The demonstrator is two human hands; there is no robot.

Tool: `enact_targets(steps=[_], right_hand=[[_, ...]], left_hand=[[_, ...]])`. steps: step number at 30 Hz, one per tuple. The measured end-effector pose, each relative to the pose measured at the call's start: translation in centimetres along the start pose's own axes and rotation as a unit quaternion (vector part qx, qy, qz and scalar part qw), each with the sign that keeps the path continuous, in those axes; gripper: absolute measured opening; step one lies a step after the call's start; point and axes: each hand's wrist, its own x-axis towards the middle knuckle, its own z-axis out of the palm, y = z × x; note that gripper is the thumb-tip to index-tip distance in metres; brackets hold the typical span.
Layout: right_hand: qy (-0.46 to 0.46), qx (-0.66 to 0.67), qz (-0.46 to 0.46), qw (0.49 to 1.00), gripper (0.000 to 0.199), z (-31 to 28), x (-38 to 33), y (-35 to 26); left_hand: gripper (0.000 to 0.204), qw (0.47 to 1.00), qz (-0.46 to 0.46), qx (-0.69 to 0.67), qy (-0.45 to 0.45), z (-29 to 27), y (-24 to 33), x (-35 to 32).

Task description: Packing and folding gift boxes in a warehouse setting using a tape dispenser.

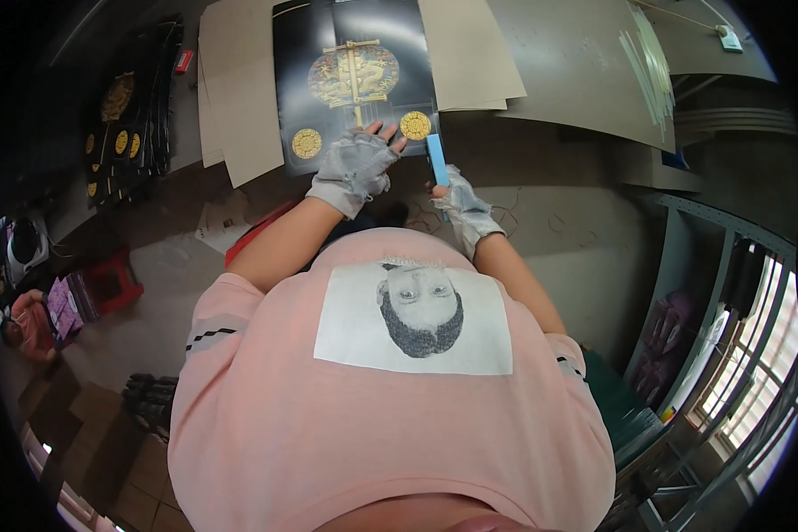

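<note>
A glossy black printed sheet (353, 75) with a round dragon motif and two gold medallions lies on the table, its near edge toward me. My left hand (355, 168), in a worn grey fingerless glove, lies open on the sheet's near part with its fingers apart, between the medallions. At the sheet's near right corner, my right hand (464, 206), gloved the same way, is closed around the lower end of a light-blue flat bar (436, 160). The bar stands tilted against the sheet's right edge. Whether it touches the sheet I cannot tell.
Grey-beige boards (470, 58) extend beneath and beside the sheet. Farther left lies a stack of black printed sheets (129, 115), with a small red object (183, 62) near it. Pale thin strips (652, 80) lie at the right. A metal rack (674, 257) stands right; a person (34, 324) sits far left.
</note>
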Motion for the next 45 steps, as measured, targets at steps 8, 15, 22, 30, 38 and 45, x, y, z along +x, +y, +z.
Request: enact_targets(steps=[8,15,22,30,38,45], right_hand=[[-0.011,0.254,0.050,0.966,0.031,1.5,0.0,2.8],[0.043,0.041,0.049,0.997,0.033,3.3,-0.5,1.2],[0.080,0.102,0.038,0.991,0.030,3.4,0.6,3.1],[0.081,-0.052,0.029,0.995,0.019,1.8,0.3,0.3],[0.028,0.100,0.085,0.991,0.031,-3.6,1.6,-0.7],[0.003,0.110,0.071,0.991,0.040,-2.6,0.9,-0.2]], left_hand=[[0.051,1.000,0.014,-0.023,0.007,0.1,0.4,-0.2],[0.046,0.999,0.001,-0.040,0.037,0.7,0.5,-0.1],[0.038,0.998,0.000,-0.046,0.041,0.7,0.6,0.2],[0.040,0.995,-0.017,-0.075,0.065,0.1,0.7,0.2],[0.060,0.806,-0.443,-0.336,0.205,9.0,-7.6,-11.3],[0.068,0.668,-0.543,-0.485,0.153,5.3,-2.9,-6.5]])
